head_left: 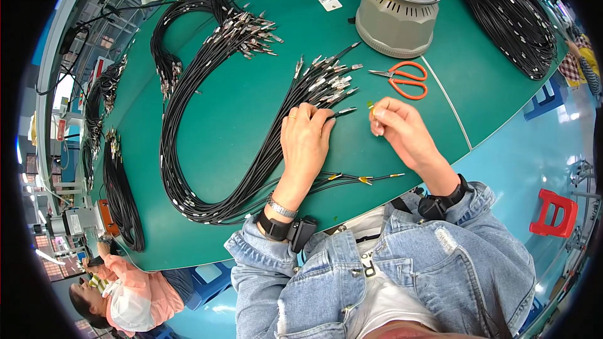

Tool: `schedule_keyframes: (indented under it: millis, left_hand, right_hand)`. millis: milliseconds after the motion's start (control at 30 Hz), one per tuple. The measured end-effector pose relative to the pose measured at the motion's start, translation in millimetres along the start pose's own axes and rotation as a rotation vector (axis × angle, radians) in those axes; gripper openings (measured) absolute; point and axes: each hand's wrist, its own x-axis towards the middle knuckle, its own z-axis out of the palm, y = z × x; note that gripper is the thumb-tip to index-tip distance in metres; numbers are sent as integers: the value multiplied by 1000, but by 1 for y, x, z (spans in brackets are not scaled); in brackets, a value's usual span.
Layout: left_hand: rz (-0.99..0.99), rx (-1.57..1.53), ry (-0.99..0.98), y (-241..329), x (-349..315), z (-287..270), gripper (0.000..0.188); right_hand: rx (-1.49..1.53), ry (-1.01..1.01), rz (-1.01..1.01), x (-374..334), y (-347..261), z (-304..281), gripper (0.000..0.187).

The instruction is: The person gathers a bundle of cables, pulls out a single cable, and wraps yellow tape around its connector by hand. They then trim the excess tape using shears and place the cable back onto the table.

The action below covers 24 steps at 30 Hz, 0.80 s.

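My left hand (pixel 306 137) is closed on a single black cable (pixel 343 112), whose metal-tipped end sticks out to the right past my fingers. Beneath and beyond that hand lies a large curved bundle of black cables (pixel 173 150), with silvery connector ends (pixel 326 81) fanned out. My right hand (pixel 405 130) pinches a small yellow-green piece (pixel 370 106), perhaps tape or a label, a short gap from the cable tip. Scissors with orange handles (pixel 408 79) lie just beyond my right hand. Nearer me, several cables with yellow bands (pixel 364 180) near their ends rest on the table.
A grey round machine (pixel 397 22) with a black disc on top stands at the back of the green table (pixel 251 97). More cable coils lie at the far right (pixel 509 19) and left (pixel 119 194). Other people work around the table. A red stool (pixel 554 212) stands at right.
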Motion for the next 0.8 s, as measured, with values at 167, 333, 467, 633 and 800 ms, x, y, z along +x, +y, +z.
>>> schedule_keyframes:
  millis: [167,333,467,633,800]
  left_hand:
    - [55,-68,47,6,8,11,16]
    - [118,-74,109,5,14,13,12]
    - [104,-122,114,12,8,2,11]
    - [91,-252,117,17,-1,-3,11]
    - [110,-337,112,16,-10,-4,10]
  right_hand:
    - [-25,12,5,-1,13,-4,9]
    - [-210,229,-70,6,16,2,11]
    - [-266,243,-101,9,15,8,14]
    - [-216,164,-33,10,13,13,14]
    - [-174,128,-48,3,19,21,13]
